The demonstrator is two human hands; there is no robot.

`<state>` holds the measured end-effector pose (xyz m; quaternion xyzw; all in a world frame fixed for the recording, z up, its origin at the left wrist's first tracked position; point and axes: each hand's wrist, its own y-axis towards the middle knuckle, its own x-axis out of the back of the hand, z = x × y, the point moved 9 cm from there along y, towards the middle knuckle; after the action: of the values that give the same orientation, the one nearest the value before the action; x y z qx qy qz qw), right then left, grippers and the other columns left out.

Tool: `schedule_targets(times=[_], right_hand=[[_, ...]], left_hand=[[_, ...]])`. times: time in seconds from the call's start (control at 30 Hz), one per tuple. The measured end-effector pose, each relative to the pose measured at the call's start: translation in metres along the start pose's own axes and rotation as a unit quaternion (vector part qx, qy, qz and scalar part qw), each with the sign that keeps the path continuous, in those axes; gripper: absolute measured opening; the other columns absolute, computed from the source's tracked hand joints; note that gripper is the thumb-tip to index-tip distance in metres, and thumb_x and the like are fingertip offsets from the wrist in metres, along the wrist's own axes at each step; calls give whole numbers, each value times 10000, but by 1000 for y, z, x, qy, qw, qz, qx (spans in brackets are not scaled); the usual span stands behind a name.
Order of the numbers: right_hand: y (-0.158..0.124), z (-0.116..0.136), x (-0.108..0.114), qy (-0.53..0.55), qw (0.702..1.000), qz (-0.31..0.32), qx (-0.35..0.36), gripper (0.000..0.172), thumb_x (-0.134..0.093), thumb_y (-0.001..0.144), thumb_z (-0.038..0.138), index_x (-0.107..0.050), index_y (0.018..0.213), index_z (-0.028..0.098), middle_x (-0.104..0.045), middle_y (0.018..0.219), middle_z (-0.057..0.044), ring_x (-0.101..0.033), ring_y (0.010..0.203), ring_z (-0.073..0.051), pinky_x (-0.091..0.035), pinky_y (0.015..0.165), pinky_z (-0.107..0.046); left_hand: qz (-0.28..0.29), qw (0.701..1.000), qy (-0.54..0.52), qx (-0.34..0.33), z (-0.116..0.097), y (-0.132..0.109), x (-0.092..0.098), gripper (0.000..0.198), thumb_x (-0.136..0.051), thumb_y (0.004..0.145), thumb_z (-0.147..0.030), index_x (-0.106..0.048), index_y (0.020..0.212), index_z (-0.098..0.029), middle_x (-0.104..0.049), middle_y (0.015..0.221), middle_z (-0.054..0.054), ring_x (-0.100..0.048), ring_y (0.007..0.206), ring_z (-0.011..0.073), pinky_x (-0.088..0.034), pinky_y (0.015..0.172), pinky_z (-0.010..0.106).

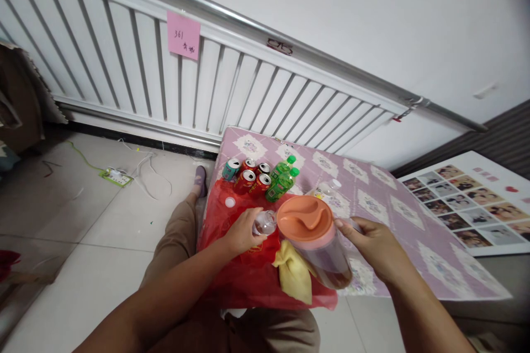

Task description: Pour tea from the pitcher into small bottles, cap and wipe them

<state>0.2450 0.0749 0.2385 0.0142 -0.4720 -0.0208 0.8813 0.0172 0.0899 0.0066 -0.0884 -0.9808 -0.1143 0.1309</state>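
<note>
My left hand (242, 233) is closed around a clear plastic bottle (265, 223), tilted with its uncapped mouth toward the pitcher. By its handle, my right hand (375, 248) grips a clear pitcher (327, 259) with an orange lid (305, 218); it leans toward the bottle, and brown liquid lies low inside. The bottle mouth and the lid's edge are close together; I cannot tell if they touch. Below them, a yellow cloth (293, 273) rests on the red plastic sheet (223, 287). A white bottle cap (230, 202) lies left of my left hand.
Several opened drink cans (245, 181) stand beside green bottles (282, 185) on the patterned tablecloth (364, 171). Behind the pitcher is another clear bottle (327, 188). A white radiator (248, 83) runs along the wall. On the floor at left lie a power strip (116, 177) and cables.
</note>
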Motion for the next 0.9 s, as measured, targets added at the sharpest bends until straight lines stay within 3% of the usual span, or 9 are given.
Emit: schedule_targets(times=[0.9], right_hand=[[0, -5, -3, 0, 1000, -2, 2, 602, -692, 784, 767, -536, 550, 234, -417, 509, 42, -405, 511, -139, -340, 455, -270]], left_hand=[[-8, 1000, -2, -7, 0, -1, 1, 822, -884, 727, -185, -521, 1464, -213, -625, 1448, 170, -615, 1343, 345, -491, 1178, 526]])
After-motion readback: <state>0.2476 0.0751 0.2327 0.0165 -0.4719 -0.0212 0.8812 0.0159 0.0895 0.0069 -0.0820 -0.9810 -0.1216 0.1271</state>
